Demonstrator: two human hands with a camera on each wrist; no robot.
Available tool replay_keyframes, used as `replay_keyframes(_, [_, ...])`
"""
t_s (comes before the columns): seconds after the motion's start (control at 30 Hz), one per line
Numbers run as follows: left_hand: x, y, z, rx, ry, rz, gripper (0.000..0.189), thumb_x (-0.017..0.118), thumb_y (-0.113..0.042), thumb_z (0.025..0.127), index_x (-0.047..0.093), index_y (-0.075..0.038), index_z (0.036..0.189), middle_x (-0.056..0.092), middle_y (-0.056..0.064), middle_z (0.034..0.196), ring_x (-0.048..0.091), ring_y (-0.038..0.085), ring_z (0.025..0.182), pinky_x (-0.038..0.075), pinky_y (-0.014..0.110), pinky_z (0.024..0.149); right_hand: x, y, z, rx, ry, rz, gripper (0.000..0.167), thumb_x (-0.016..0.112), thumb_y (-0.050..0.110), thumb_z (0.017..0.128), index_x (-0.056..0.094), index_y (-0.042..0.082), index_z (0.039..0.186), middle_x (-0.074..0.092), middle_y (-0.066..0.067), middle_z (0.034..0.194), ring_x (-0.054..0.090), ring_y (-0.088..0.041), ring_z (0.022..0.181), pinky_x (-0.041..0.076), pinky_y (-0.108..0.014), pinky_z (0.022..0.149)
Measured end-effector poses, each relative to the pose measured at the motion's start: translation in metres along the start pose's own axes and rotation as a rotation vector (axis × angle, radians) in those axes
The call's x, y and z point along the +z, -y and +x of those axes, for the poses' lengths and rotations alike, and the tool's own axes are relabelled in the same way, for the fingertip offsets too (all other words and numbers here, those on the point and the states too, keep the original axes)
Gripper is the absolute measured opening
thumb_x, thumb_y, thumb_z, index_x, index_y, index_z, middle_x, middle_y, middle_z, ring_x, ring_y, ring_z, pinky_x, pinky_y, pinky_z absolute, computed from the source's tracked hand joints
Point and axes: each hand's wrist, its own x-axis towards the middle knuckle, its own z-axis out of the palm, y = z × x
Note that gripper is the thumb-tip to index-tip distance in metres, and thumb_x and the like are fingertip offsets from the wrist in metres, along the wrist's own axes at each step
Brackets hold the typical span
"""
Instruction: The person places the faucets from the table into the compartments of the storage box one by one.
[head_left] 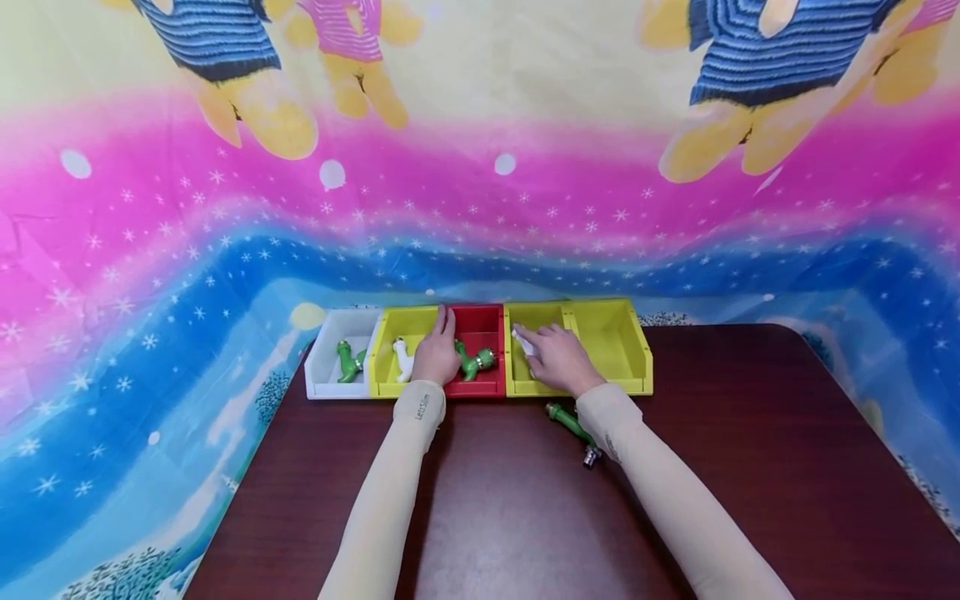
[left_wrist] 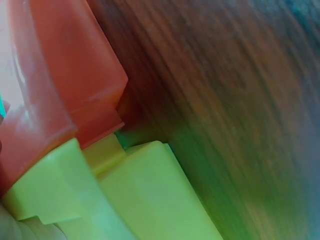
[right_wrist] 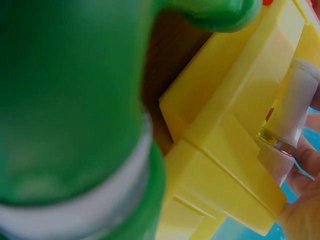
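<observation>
My right hand (head_left: 561,360) holds a white faucet (right_wrist: 295,100) with a metal ring, over the inner yellow bin (head_left: 536,315) right of the red one. Below that wrist, a green faucet (head_left: 570,421) lies on the table; it looms large and blurred in the right wrist view. My left hand (head_left: 438,350) rests over the wall between the left yellow bin (head_left: 405,319) and the red bin (head_left: 480,320), fingers extended forward. Beside it, a white faucet (head_left: 403,360) lies in that yellow bin and a green faucet (head_left: 477,363) in the red bin.
At the row's left end, a white bin (head_left: 322,367) holds a green faucet (head_left: 348,363). Another yellow bin (head_left: 611,333) closes the right end. The bins stand along the back of the brown table (head_left: 510,500), before a printed cloth (head_left: 480,200).
</observation>
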Motion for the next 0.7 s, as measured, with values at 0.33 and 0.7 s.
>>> replay_keyframes(0.33, [-0.001,0.0,0.0,0.002,0.0,-0.001,0.084,0.061,-0.005,0.093,0.02,-0.01,0.166,0.014,0.008,0.175,0.066,0.03,0.092,0.058,0.04,0.076,-0.001,-0.002,0.005,-0.002,0.06,0.043,0.062,0.07,0.02,0.097,0.05,0.016,0.155,0.072,-0.018,0.122,0.066,-0.034,0.11,0.057,-0.049,0.091])
replay_keyframes(0.7, [0.001,0.001,0.0,0.01,-0.01,0.0,0.084,0.062,-0.006,0.092,0.021,-0.01,0.166,0.015,0.01,0.175,0.061,0.026,0.079,0.057,0.04,0.074,-0.006,-0.004,0.015,0.022,0.136,0.09,0.06,0.072,0.019,0.096,0.053,0.015,0.153,0.074,-0.013,0.117,0.069,-0.029,0.098,0.058,-0.046,0.086])
